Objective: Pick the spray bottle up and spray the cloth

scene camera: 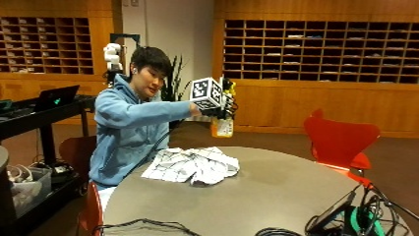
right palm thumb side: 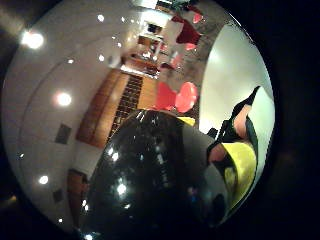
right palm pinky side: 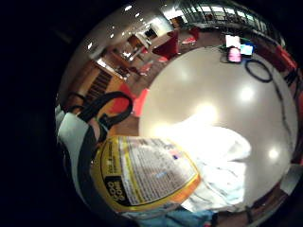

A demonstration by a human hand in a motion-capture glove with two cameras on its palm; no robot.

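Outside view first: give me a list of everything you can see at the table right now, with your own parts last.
spray bottle: one, yellow with a printed label, held up in the air above the table's far edge
cloth: one, white with a dark check, crumpled on the table in front of the person
table: one, round, grey-brown
chair: one, red, at the table's far side
cables: dark loops at the table's near edge
cart: one, black, with a laptop on it, behind the person
right hand: black glove, gripping the spray bottle; the person's other hand is out of sight
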